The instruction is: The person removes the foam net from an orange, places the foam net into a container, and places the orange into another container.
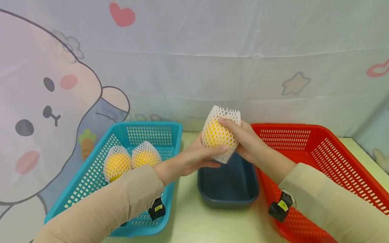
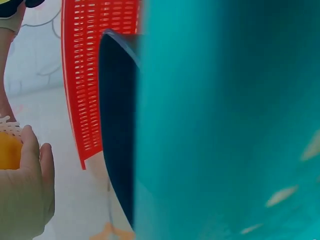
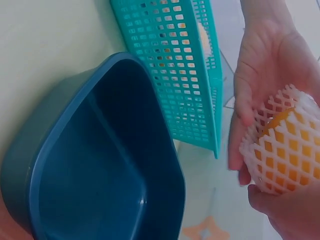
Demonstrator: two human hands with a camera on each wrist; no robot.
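Note:
In the head view a yellow fruit (image 1: 216,134) in a white foam net sleeve is held up between both hands, above a dark blue basin. My left hand (image 1: 192,156) cups its lower left side, thumb lying across the front of the net. From the right, my right hand (image 1: 250,141) grips it with the thumb over the upper front. The right wrist view shows orange-yellow skin through the net (image 3: 287,150); part of the fruit is out of frame there. Net ends stick out past the fruit at top and bottom.
On the left stands a teal basket (image 1: 174,141) with two netted yellow fruits (image 1: 118,165), partly behind the left sleeve. The dark blue basin (image 1: 228,200) sits in the middle. A red basket (image 1: 304,130) stands right, under the right forearm. A printed cloth (image 1: 194,67) hangs behind.

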